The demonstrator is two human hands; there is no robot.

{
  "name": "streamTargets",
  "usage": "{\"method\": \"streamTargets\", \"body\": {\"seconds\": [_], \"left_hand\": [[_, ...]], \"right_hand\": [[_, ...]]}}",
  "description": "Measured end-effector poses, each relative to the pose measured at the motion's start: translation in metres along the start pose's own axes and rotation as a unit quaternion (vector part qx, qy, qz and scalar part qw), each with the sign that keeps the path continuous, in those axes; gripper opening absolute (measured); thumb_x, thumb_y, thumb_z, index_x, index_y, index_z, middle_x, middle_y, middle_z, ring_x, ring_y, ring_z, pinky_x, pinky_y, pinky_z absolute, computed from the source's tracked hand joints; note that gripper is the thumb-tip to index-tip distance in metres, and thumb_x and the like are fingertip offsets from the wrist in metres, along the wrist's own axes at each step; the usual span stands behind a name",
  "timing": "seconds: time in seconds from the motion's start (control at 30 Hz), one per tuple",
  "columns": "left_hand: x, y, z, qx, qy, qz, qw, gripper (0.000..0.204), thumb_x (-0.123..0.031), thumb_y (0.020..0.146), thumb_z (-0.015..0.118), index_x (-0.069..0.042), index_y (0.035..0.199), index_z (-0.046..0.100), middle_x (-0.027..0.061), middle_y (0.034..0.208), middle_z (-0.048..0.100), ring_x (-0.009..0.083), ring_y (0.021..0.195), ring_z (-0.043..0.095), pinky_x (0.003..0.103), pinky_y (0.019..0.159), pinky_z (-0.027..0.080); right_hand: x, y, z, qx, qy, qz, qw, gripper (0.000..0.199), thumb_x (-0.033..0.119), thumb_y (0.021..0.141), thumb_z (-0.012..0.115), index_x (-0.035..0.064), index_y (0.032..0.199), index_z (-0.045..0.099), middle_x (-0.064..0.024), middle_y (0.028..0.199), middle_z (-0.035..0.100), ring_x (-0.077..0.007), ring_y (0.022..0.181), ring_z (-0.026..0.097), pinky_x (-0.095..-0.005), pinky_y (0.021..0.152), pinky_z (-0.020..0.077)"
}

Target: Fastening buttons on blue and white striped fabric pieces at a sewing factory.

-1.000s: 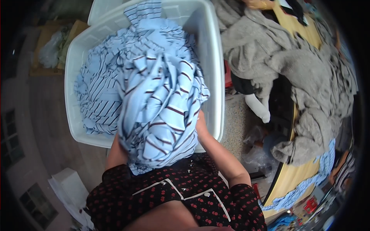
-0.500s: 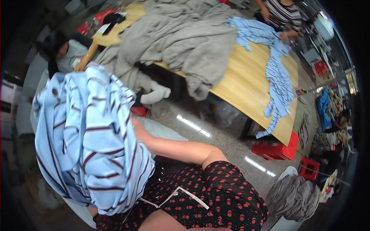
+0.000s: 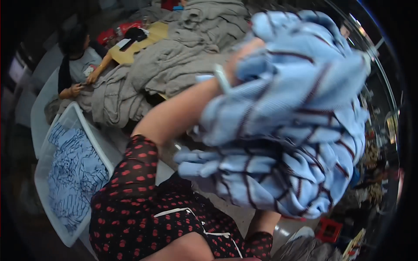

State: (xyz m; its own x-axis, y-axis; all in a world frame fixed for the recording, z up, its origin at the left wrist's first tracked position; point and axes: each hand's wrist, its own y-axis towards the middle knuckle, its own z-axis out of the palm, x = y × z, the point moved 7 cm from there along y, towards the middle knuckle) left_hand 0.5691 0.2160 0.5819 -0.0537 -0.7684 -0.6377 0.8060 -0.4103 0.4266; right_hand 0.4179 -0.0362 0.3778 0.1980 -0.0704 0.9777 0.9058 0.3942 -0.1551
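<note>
A big loose bundle of light blue knit fabric with dark stripes (image 3: 300,104) fills the right half of the head view, held up in front of me. My left hand (image 3: 246,54) grips its upper left side; the fingers are buried in the folds, and a pale band circles the wrist. From below, my right forearm (image 3: 264,221) runs up under the bundle, and the cloth hides that hand. At the left stands a white plastic bin (image 3: 41,178) with blue striped fabric (image 3: 76,169) heaped inside.
Piled grey knit cloth (image 3: 161,65) covers a wooden table (image 3: 159,32) and hangs over its near edge. A person (image 3: 82,65) sits at its left end, hands at the cloth. A red stool (image 3: 327,229) and grey cloth (image 3: 305,250) lie at lower right.
The bundle has swung from the left side across to the right, carried with my arms. The bin of striped fabric now shows where the bundle was, and the seated person has straightened up.
</note>
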Motion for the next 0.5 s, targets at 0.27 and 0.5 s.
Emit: {"method": "streamTargets", "body": {"seconds": [0.27, 0.5], "left_hand": [[0.048, 0.103, -0.049, 0.073, 0.214, 0.194, 0.955, 0.028, -0.025, 0.085, 0.042, -0.004, 0.101, 0.05, 0.0073, 0.102, 0.052, 0.0112, 0.093, 0.046, 0.027, 0.081, 0.038], [0.146, 0.08, -0.217, -0.136, 0.078, -0.089, 0.984, 0.04, -0.031, 0.086, 0.037, -0.003, 0.115, 0.04, 0.0091, 0.114, 0.045, 0.0177, 0.103, 0.044, 0.031, 0.089, 0.034]], "right_hand": [[-0.028, 0.084, -0.123, -0.128, -0.175, -0.096, 0.972, 0.049, 0.029, 0.077, 0.052, -0.0024, 0.113, 0.043, -0.018, 0.111, 0.047, -0.0254, 0.101, 0.045, -0.0341, 0.088, 0.0336], [-0.037, 0.195, -0.139, -0.37, -0.245, -0.082, 0.892, 0.056, 0.034, 0.076, 0.054, -0.0021, 0.116, 0.041, -0.0199, 0.116, 0.043, -0.0277, 0.105, 0.043, -0.0356, 0.09, 0.0321]]}}
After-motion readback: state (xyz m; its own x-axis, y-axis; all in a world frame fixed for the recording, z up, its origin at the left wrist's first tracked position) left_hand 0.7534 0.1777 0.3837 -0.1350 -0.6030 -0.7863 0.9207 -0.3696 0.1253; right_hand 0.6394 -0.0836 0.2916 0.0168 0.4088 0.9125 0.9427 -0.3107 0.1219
